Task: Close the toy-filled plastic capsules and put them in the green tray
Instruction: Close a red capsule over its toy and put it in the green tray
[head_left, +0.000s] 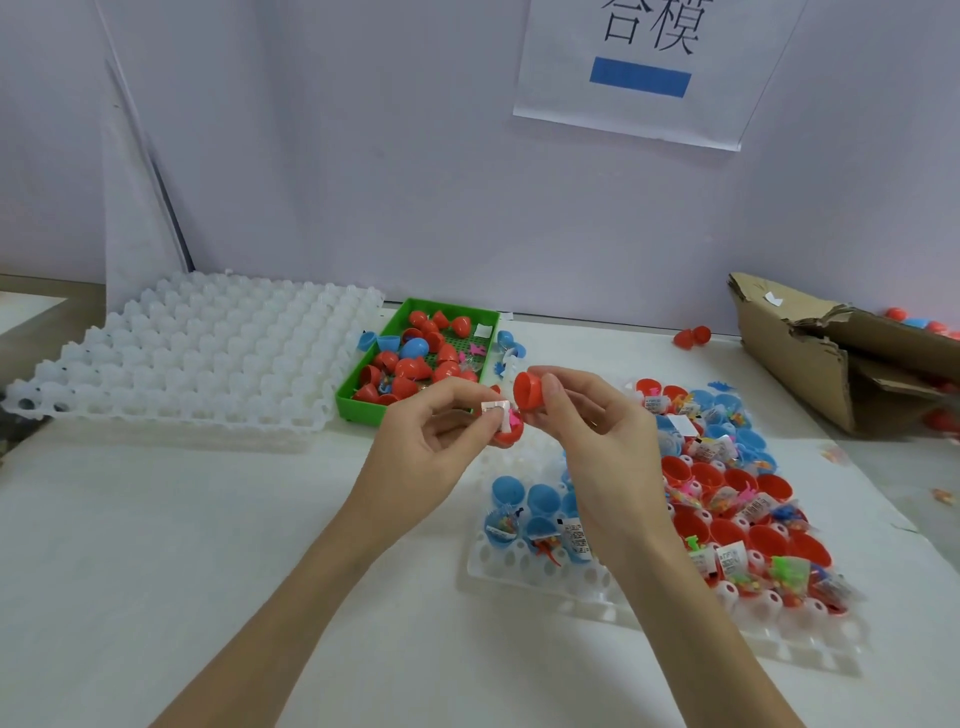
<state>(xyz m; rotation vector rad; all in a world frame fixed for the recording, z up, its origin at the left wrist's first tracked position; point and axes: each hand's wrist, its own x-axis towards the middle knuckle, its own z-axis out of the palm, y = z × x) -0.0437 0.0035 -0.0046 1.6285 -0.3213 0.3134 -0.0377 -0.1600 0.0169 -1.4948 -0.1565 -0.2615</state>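
Left hand (441, 421) pinching toy-filled red capsule half (506, 434), right hand (587, 415) pinching red cap (530, 391) just beside it, both hovering between green tray (363, 397) and white holder tray (519, 569)

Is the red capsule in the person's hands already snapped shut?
No: the left hand holds the filled bottom half while the right hand holds the red cap apart from it.

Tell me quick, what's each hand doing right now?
Left hand: pinches the toy-filled red plastic capsule bottom half.
Right hand: grips the empty red plastic capsule top half, apart from the bottom half.
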